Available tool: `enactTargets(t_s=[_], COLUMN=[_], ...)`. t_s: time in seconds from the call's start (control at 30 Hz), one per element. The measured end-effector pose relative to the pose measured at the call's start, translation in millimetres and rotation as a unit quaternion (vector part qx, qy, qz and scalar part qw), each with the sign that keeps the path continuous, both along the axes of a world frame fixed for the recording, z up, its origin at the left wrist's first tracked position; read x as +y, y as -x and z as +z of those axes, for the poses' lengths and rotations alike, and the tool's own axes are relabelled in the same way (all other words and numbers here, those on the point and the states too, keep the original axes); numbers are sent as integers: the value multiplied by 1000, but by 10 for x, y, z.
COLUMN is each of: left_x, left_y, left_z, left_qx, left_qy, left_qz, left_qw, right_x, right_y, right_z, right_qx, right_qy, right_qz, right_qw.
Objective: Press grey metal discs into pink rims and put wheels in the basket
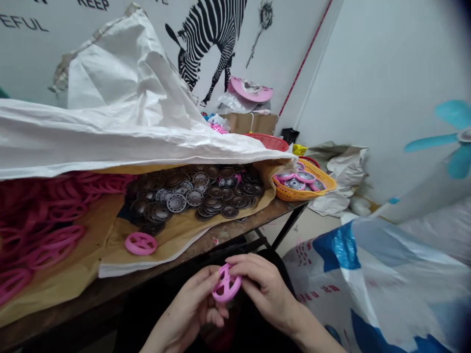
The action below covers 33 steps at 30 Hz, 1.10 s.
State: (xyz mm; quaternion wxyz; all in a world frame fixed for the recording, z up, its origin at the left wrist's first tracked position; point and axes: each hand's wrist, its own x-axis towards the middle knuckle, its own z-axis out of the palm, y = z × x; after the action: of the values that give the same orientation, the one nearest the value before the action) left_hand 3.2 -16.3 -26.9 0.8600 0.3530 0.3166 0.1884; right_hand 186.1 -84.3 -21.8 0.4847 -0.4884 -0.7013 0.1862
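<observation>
Between my two hands, over my lap, is a pink spoked plastic wheel [225, 297], tilted on edge. My left hand [195, 304] pinches its left rim, while the fingers of my right hand [263, 287] grip its upper right side. Another pink wheel [141, 243] lies alone on the brown paper lining near the table edge. Beyond it spreads a heap of grey discs [195, 196] with a slotted rim pattern. To the left is a large pile of pink wheels [55, 230].
A white sack [128, 117] rises over the piles. At the table's right end sits a yellow basket [324, 184] holding pink wheels with grey discs. A red basket [268, 142] and a cardboard box [253, 123] stand behind. Plastic bags [368, 274] and a blue fan [456, 139] are at right.
</observation>
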Motion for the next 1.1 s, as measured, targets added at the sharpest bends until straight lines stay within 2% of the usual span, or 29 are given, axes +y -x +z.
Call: enactTargets(t_s=[0.17, 0.37, 0.47, 0.6, 0.73, 0.87, 0.97, 1.1], left_x=[-26, 10, 27, 30, 37, 54, 56, 43], left_y=[-67, -78, -66, -60, -38, 31, 93, 143], left_z=[-30, -5, 15, 2, -97, -182, -175, -108], left_qx=[22, 69, 88, 95, 83, 85, 84, 77], left_qy=[-1, -43, -62, -86, -110, -124, -123, -110], left_qz=[-7, 32, 45, 48, 52, 63, 76, 90], left_qw=[1000, 996, 993, 991, 989, 987, 986, 987], right_x=[-38, 159, 318, 642, 1084, 1483, 1654, 1709], right_y=[-240, -847, -1040, -1071, -1057, -1089, -1070, -1004], right_z=[85, 413, 512, 485, 433, 425, 404, 357], right_qx=[-84, -50, -67, -173, -277, -337, -383, -426], right_qy=[33, 3, -2, 44, 113, 157, 181, 181], right_qz=[-27, -215, -247, -249, -255, -302, -320, -316], right_qw=[996, 975, 967, 952, 920, 878, 847, 828])
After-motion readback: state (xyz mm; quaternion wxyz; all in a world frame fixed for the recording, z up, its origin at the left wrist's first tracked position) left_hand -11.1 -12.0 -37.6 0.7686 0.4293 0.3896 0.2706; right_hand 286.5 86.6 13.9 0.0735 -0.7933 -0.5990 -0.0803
